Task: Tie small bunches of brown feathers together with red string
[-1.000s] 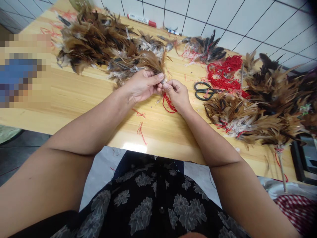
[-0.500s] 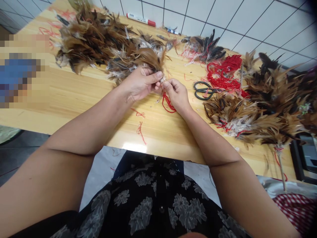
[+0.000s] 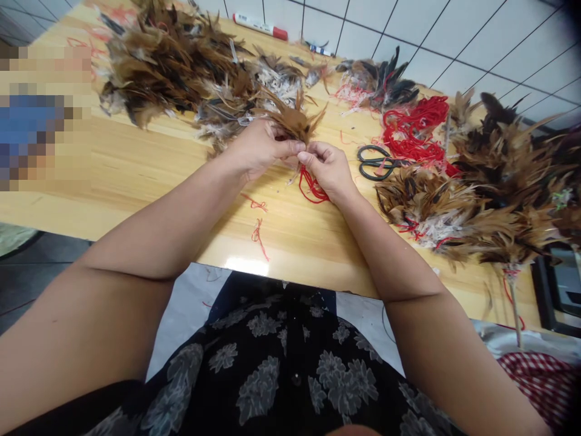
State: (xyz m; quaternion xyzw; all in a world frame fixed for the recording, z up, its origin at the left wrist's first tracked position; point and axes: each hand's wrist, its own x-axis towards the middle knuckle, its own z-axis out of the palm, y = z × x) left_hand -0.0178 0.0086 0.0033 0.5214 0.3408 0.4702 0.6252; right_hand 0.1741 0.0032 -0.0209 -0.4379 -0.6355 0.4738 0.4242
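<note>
Above the middle of the table, my left hand (image 3: 270, 148) is closed on a small bunch of brown feathers (image 3: 295, 119), thumb and fingers pinching its base. Close against it, my right hand (image 3: 330, 169) is closed in a pinch at that same base. A loop of red string (image 3: 313, 186) hangs from under the right fingers. What lies right between the fingertips is hidden. Black-handled scissors (image 3: 376, 163) rest on the table to the right of my right hand, their blades partly covered by string and feathers.
A big heap of brown feathers (image 3: 167, 72) lies at left. On the right are a tangle of red string (image 3: 415, 127), tied feather bundles (image 3: 431, 206) and a feather duster's stick (image 3: 516, 309). A red-capped marker (image 3: 259, 26) lies by the tiled wall. String scraps (image 3: 258, 233) lie near the front edge.
Both hands have shifted slightly right, and the fingertips have drawn closer together at the bunch's base. The feathers now fan out more toward the right. The view has tilted a little.
</note>
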